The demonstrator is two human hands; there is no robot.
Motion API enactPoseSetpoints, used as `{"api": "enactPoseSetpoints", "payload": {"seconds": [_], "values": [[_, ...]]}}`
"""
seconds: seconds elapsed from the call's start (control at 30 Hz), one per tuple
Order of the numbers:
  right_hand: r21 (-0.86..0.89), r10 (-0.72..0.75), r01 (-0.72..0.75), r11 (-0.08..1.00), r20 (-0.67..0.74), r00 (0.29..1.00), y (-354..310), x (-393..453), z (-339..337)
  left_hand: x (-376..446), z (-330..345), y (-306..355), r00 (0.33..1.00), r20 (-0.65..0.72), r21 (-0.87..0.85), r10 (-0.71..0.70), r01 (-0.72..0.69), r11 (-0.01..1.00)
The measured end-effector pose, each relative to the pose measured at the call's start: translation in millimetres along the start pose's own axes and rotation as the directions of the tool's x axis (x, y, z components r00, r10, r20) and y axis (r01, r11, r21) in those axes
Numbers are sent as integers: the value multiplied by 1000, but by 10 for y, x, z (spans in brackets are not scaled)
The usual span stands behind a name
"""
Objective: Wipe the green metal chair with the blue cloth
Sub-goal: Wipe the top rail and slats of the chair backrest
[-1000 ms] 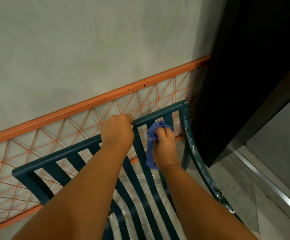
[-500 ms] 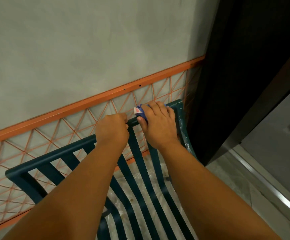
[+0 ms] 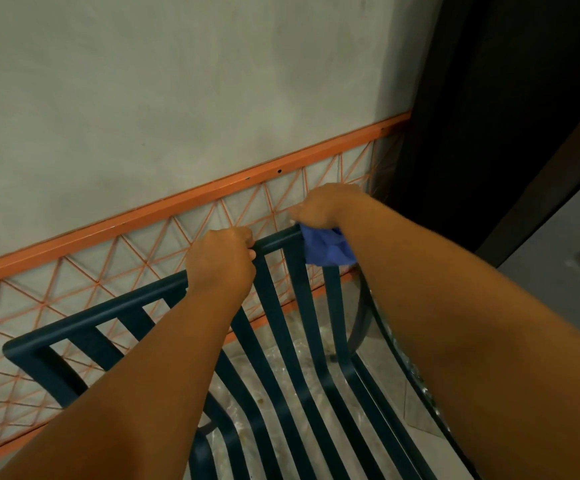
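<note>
Overhead, looking down on both forearms and the chair back.
Chair: the green metal chair [image 3: 108,315] stands with its slatted back close to a grey wall [image 3: 177,98]; its slats run down toward the viewer.
Top rail: it slopes up from lower left to upper right, and both hands sit on it.
Left hand: the left hand [image 3: 221,261] is curled tightly round the top rail near its middle, knuckles up.
Right hand: the right hand [image 3: 323,207] is on the rail's right end, fingers bent over the far side, gripping the blue cloth [image 3: 328,249] against the metal.
Cloth: bunched under the right palm, it hangs down just below the rail beside the right forearm, touching the nearest slats.
Behind: an orange metal lattice [image 3: 73,271] with a solid orange top bar runs along the wall.
Right side: a dark door frame [image 3: 489,133].
Below: pale floor [image 3: 292,344] shows between the slats.
</note>
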State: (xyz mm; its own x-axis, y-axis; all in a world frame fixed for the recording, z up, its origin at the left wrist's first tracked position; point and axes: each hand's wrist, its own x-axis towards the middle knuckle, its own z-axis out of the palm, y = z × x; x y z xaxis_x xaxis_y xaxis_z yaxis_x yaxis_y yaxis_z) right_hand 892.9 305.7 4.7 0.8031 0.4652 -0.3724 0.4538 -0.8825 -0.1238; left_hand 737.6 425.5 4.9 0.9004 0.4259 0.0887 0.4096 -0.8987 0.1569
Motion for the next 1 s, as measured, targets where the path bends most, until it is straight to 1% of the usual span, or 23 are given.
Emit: {"api": "enactPoseSetpoints", "payload": {"seconds": [0.07,0.13,0.17,0.2,0.23,0.27,0.33,0.37,0.43,0.5,0.57,0.6,0.63,0.67,0.7,0.73,0.8,0.83,0.87,0.9,0.93,0.97,1.0], "values": [[-37,41,-37,999,123,992,-49,54,-63,-1,2,4,1000,-5,12,-1,1,1000],[0,-19,19,1000,183,983,-192,53,-56,-10,1,11,1000,-7,28,-3,3,1000],[8,-58,57,998,158,986,-256,35,-18,-14,3,13,1000,-8,27,-1,1,1000],[-20,-89,90,996,76,993,-289,-11,37,-11,4,16,1000,-10,22,2,-2,1000],[-67,-130,126,990,-69,989,-279,-62,108,-5,3,15,1000,-11,16,4,-4,1000],[-106,-191,170,980,-243,951,-238,-123,192,1,-2,19,1000,-11,11,2,-2,1000],[-123,-305,285,951,-545,781,-80,-209,449,10,-7,19,1000,-7,15,-1,1,1000],[-103,-326,343,934,-643,694,15,-237,587,10,-3,19,1000,0,19,1,-1,1000],[-107,-353,429,897,-758,548,169,-244,826,-6,-1,27,1000,9,21,-1,1,1000],[-122,-346,446,887,-816,463,215,-235,947,-1,-23,44,1000,19,33,-9,8,999],[-11,-267,477,879,-839,474,160,-301,890,13,-63,82,998,54,98,-10,5,995],[113,-179,502,857,-848,498,122,-378,811,19,-86,113,997,72,136,-13,3,991],[286,-52,519,806,-838,542,90,-463,722,21,-103,145,996,84,157,-15,2,988],[465,103,518,718,-807,582,87,-520,653,27,-109,177,996,90,153,-5,-9,988],[595,257,507,623,-768,586,101,-563,595,34,-104,206,995,95,116,24,-35,993],[678,386,497,542,-726,569,131,-596,560,39,-89,236,993,95,55,75,-80,995],[743,549,509,435,-667,505,230,-638,519,72,-45,300,976,77,-91,205,-198,976],[750,578,507,424,-656,485,291,-621,526,111,-20,340,965,66,-155,256,-243,958],[748,572,493,444,-660,487,347,-604,539,162,11,379,955,60,-206,290,-273,940],[735,524,468,490,-678,516,385,-574,563,217,52,421,946,59,-246,318,-295,923],[697,428,440,566,-705,565,421,-528,609,269,99,466,938,64,-278,342,-312,908],[601,280,418,681,-741,610,447,-486,664,314,152,505,930,65,-309,361,-325,894],[454,107,418,786,-768,632,482,-433,731,346,203,540,928,65,-343,367,-325,881]]}}
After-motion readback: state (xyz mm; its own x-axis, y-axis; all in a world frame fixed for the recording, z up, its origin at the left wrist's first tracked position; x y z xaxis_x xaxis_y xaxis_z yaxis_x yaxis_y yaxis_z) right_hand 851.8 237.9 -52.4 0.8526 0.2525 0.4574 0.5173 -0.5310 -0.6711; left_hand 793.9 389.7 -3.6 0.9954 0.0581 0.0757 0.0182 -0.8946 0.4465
